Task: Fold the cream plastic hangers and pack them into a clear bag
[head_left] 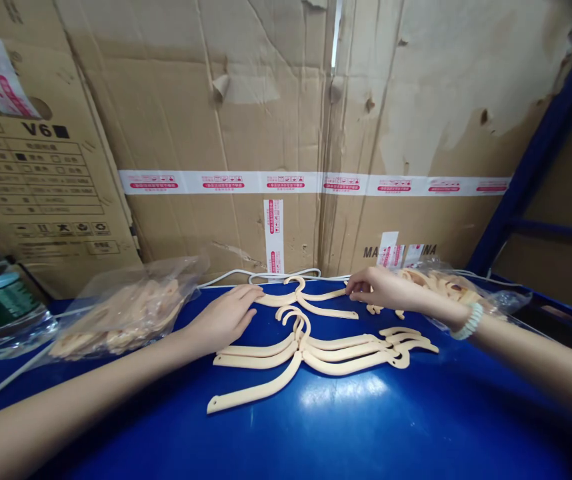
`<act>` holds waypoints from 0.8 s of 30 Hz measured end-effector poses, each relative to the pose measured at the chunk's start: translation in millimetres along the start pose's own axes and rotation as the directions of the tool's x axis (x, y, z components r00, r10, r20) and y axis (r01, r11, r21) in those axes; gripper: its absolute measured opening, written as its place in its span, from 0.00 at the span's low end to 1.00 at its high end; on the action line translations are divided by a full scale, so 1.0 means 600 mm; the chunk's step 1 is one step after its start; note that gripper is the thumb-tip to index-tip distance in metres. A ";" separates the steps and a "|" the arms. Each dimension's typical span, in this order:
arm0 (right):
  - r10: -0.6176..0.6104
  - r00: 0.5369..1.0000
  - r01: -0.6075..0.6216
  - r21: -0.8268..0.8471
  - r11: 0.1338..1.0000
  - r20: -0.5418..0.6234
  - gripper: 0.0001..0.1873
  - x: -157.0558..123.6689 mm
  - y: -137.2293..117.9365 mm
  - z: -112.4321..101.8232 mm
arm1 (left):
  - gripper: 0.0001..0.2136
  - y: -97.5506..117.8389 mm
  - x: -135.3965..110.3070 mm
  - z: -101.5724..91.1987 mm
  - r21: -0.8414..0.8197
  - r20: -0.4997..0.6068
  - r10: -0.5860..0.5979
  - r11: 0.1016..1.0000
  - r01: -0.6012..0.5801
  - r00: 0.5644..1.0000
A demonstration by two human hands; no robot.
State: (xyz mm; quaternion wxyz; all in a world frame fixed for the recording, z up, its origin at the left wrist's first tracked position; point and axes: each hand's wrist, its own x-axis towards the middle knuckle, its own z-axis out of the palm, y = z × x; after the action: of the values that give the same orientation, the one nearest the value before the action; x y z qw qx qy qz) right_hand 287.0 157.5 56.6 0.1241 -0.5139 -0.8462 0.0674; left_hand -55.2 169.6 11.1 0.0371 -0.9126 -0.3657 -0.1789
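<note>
While the left hand (226, 317) lay flat on one end of a cream hanger (291, 298) on the blue table (366, 413), the right hand (383, 290) pinched its other end, behind stacked hangers (326, 353).

Tall, worn cardboard boxes (266, 100) form the back wall, torn and creased, crossed by a white tape strip (316, 182) with red print. Below lies a glossy blue surface (366, 427) catching a bright patch of light. A blue metal frame (541, 153) slants up on the right
</note>
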 end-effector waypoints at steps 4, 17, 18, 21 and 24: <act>-0.028 0.998 0.025 0.044 0.999 0.059 0.09 -0.009 -0.009 0.011 | 0.13 0.003 0.012 0.000 0.018 0.040 0.006 1.000 -0.007 0.999; -0.021 0.999 0.018 0.056 0.998 0.043 0.05 -0.012 -0.013 0.039 | 0.08 -0.003 0.028 0.014 0.024 -0.037 0.060 0.998 -0.059 0.998; -0.020 0.999 0.019 0.054 0.998 0.030 0.05 -0.012 -0.013 0.037 | 0.08 0.000 0.028 0.011 0.024 -0.049 0.057 0.998 -0.056 0.997; -0.034 0.999 0.035 0.018 0.999 -0.038 0.05 -0.015 -0.016 0.024 | 0.08 0.014 0.025 -0.006 0.008 -0.102 0.029 1.000 -0.028 0.994; -0.065 0.993 0.066 0.007 0.998 -0.096 0.06 -0.022 -0.025 0.002 | 0.06 0.032 0.009 -0.024 -0.052 -0.139 -0.029 0.998 0.022 0.990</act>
State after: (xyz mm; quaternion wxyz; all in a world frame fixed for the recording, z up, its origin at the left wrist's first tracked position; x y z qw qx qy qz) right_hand 279.9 138.8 57.1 0.1692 -0.4877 -0.8554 0.0428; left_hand -42.8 156.4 28.0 0.0375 -0.8937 -0.3692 -0.2521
